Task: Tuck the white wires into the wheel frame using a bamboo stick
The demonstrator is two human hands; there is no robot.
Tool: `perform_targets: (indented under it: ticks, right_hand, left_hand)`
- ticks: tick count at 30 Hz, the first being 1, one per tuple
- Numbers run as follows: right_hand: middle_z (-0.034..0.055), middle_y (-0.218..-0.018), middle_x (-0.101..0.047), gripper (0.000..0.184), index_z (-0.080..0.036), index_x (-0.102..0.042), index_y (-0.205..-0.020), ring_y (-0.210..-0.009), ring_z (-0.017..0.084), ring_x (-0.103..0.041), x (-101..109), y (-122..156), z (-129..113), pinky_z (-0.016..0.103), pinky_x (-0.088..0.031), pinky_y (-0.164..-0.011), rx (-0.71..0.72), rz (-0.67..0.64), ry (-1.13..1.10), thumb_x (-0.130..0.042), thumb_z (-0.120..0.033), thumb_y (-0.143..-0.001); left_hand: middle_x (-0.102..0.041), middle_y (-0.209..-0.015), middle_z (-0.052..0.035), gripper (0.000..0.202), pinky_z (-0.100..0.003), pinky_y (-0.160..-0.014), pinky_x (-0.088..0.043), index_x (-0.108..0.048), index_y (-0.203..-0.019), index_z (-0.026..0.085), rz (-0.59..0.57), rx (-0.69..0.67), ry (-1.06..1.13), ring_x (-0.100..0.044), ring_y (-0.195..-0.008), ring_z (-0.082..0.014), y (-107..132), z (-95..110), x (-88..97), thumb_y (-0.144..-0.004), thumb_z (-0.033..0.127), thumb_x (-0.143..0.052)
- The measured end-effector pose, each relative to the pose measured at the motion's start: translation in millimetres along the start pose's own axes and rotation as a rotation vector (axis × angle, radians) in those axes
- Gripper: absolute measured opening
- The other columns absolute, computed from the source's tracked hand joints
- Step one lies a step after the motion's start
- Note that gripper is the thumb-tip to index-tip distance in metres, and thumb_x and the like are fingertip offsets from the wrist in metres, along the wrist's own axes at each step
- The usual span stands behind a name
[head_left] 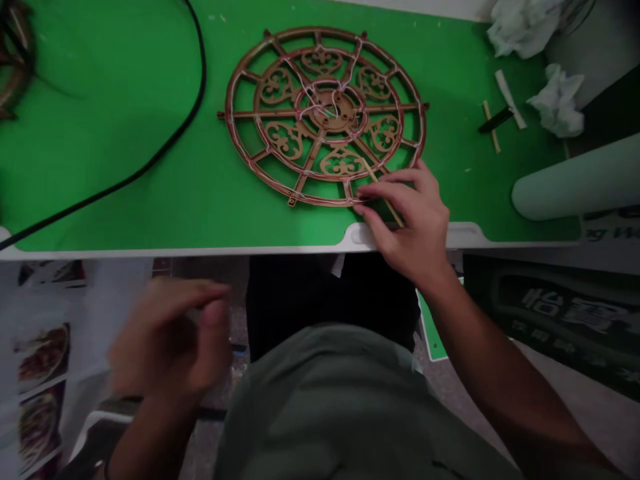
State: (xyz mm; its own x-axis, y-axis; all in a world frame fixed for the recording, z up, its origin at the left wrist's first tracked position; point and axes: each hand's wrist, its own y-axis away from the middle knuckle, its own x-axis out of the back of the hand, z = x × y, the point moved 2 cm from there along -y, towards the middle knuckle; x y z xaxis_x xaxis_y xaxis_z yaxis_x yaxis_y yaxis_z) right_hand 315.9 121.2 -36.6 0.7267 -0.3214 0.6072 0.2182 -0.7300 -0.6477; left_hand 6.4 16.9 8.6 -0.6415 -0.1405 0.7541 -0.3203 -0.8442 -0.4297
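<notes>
The grille [325, 113], a round brown openwork disc with scroll patterns and pale lines along its ribs, lies flat on the green table [125, 180] and serves as the landmark here. Far left of the grille, at the table's top corner, sits a dark brownish object [13, 60], too blurred to identify. Between it and the grille a black cable [165, 143] curves down the table and runs off toward the lower left edge. Below and left of the grille, off the table's near edge, the left hand [170, 340] hangs in the air over the lap; it is motion-blurred, the fingers curled loosely inward, and whether they hold anything cannot be told. At the grille's lower right rim rests the right hand [410, 217], its thumb and fingers pinched narrowly on a thin stick [375, 179] whose tip lies against the grille's ribs. Right of the grille, well apart from it, lie a few small sticks [497, 117], crossed over one another. Beyond them, at the upper right, are crumpled tissues [557, 100]. A pale tube [575, 180] lies to the grille's lower right at the table's edge.
</notes>
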Motion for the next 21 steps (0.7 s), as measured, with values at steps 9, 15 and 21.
perform_targets:
  ticks: [9,15,21]
  right_hand:
    - [0.0032,-0.105,-0.094,0.012,-0.034,-0.086,-0.118,-0.096,0.03,-0.085,-1.1,-2.8,-15.9,0.054,-0.069,-0.097,0.041,0.05,0.049,-0.083,-0.025,-0.11]
    - [0.0006,-0.103,-0.094,0.006,-0.031,-0.085,-0.114,-0.096,0.027,-0.085,-5.0,-4.5,-16.0,0.048,-0.064,-0.093,0.086,0.059,0.089,-0.083,-0.026,-0.113]
    - [0.0049,-0.117,-0.095,0.012,-0.031,-0.089,-0.119,-0.112,0.031,-0.085,1.1,-9.5,-17.5,0.05,-0.065,-0.101,0.003,-0.073,0.228,-0.079,-0.037,-0.118]
  left_hand:
    - [-0.082,-0.118,-0.0138,0.061,-0.049,-0.103,-0.06,-0.077,-0.124,0.018,-0.421,-0.613,-0.352,-0.073,-0.12,-0.0331,-169.8,-42.1,-49.9,-0.12,0.074,-0.053]
    - [-0.072,-0.091,-0.003,0.06,-0.048,-0.119,-0.059,-0.078,-0.096,0.025,-0.656,-0.721,-0.347,-0.072,-0.116,-0.0256,-203.1,-52.7,-68.4,-0.117,0.062,-0.036]
    - [-0.062,-0.09,-0.0065,0.083,-0.069,-0.112,-0.064,-0.068,-0.08,0.02,-0.617,-0.693,-0.353,-0.08,-0.129,-0.0376,-202.3,-54.2,-73.7,-0.109,0.07,-0.009]
